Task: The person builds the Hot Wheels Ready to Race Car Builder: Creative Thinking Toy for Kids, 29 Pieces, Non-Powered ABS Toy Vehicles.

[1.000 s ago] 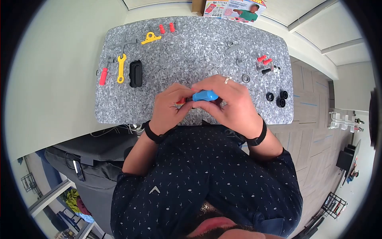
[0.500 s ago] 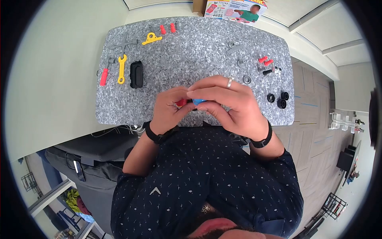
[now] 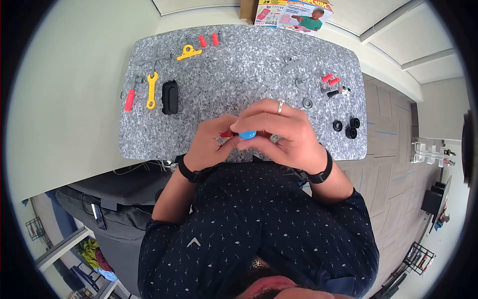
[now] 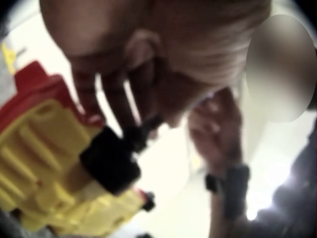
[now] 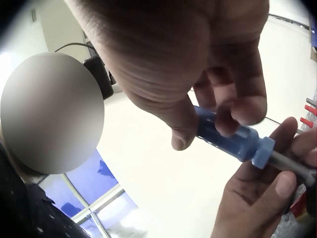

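Between both hands is a blue screwdriver handle [image 3: 247, 135], which the right hand [image 3: 286, 133] pinches between thumb and fingers. In the right wrist view, a grey shaft [image 5: 287, 162] runs from the blue handle [image 5: 230, 139] past the thumb and fingers of the left hand [image 5: 257, 201] to a dark part at the edge. The left hand [image 3: 211, 142] grips a red and yellow toy piece, mostly hidden from above. The left wrist view shows its ribbed yellow body [image 4: 44, 158] with a black part [image 4: 111, 161]; the shaft's tip cannot be made out.
Left on the speckled table lie a black tray [image 3: 170, 97], yellow wrench [image 3: 152, 90], grey cross wrench [image 3: 155, 61] and red-handled tool [image 3: 129, 99]. Right are black wheels [image 3: 351, 131], red pieces [image 3: 330, 79] and a grey ring [image 3: 307, 102]. A printed box [image 3: 291, 16] stands behind.
The blue handle, first seen lengthwise, now shows less of its length between the hands. The right hand's fingers have shifted round it. The left hand keeps its hold, and both hands appear slightly lower.
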Tool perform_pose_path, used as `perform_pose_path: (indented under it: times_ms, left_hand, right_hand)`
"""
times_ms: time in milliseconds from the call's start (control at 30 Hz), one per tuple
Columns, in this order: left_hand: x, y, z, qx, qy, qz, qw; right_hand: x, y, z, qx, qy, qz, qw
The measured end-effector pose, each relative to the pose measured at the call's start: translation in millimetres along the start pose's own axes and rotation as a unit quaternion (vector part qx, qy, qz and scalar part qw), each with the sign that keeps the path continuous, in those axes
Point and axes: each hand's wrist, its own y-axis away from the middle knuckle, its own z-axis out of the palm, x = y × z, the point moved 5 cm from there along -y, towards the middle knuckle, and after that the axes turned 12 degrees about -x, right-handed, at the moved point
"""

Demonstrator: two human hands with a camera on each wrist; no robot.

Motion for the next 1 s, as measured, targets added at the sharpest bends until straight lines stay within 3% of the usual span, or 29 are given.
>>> perform_pose_path:
  times_ms: [67,233,300,333,367,467,533,600,767,867,933,1000]
  left_hand:
    - [-0.6,-0.6,0.4,0.017,0.017,-0.005,1.0]
    - [-9.6,6.8,-1.9,0.007,-0.009,-0.05,0.999]
    - [-10.9,5.9,-2.4,-0.003,-0.006,-0.022,1.0]
    - [-10.1,4.8,-1.9,-0.009,-0.004,-0.007,1.0]
    - [-9.2,3.7,-1.7,-0.002,0.008,-0.016,1.0]
    - [-4.9,2.3,0.0,0.006,0.027,-0.032,0.999]
    - [-6.8,4.9,-2.2,-0.004,0.017,-0.033,0.999]
    - [-6.7,3.5,-4.7,-0.026,-0.006,-0.03,0.999]
    - [-3.0,0.6,0.2,0.006,0.033,-0.014,0.999]
    - [-6.6,2.6,-0.9,-0.001,0.015,-0.026,1.0]
    - [-7.5,2.9,-3.3,-0.026,-0.022,-0.015,0.999]
    - [-1.0,0.1,-2.4,-0.018,0.014,-0.02,1.0]
  right_hand:
    - [-10.1,2.1,-2.2,-0.006,-0.008,0.122,0.992]
    - [2.4,-4.1,1.6,0.067,0.008,-0.001,0.998]
    - [9.0,3.7,2.7,0.051,0.002,0.004,0.999]
    - [-0.1,4.7,0.1,0.042,-0.009,0.049,0.998]
    - [-3.9,5.8,-0.9,0.033,-0.02,0.094,0.995]
    - [-5.4,3.2,1.5,0.052,-0.031,0.114,0.992]
    - [6.3,2.2,3.2,0.066,-0.014,0.03,0.997]
    - [10.4,4.2,3.7,0.062,-0.012,-0.002,0.998]
    - [-1.3,6.1,0.3,0.041,-0.022,0.113,0.993]
    - [1.0,3.7,-1.0,0.053,-0.064,0.052,0.995]
    - [10.5,6.6,2.4,0.051,-0.028,-0.006,0.998]
    - [11.6,10.0,4.0,0.046,-0.018,0.004,0.999]
